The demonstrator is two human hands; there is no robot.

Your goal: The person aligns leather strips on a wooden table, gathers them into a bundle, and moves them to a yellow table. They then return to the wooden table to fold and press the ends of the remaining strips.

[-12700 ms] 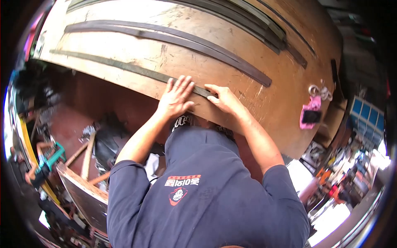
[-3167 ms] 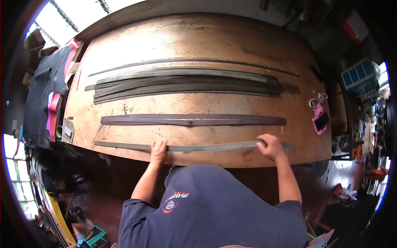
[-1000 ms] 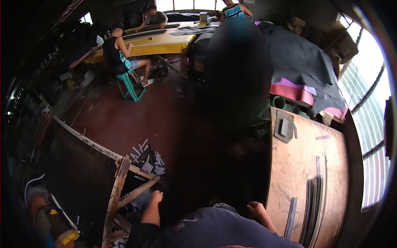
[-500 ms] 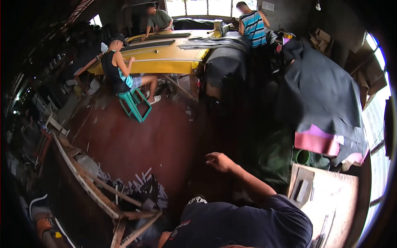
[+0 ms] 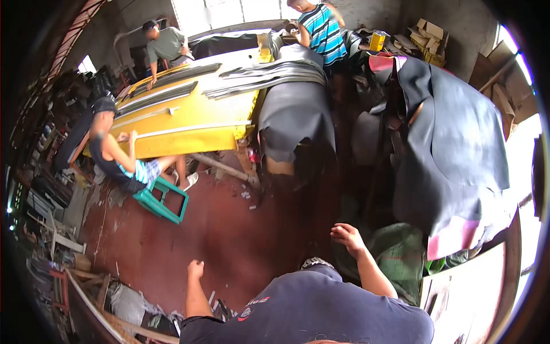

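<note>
My left hand (image 5: 196, 268) is held out over the red floor (image 5: 229, 229), its fingers curled together; whether anything is in them is too small to make out. On the other side, my right hand (image 5: 347, 236) hangs in the air with its fingers apart and nothing in it. It is nearest to a dark green sack (image 5: 399, 252). Neither hand touches any object. Ahead of both hands stands a yellow-covered table (image 5: 212, 117) with long dark strips (image 5: 266, 77) laid across it.
A person in a dark tank top (image 5: 114, 152) sits on a green stool (image 5: 163, 200) at the table. Two more people stand behind, in a grey shirt (image 5: 166, 46) and a striped top (image 5: 325, 34). Black sheets (image 5: 458, 149) drape at right above a light board (image 5: 467, 286).
The view has shifted forward and left, and the yellow table appears larger. My left hand has come into view. My right hand appears farther right, its fingers now more spread.
</note>
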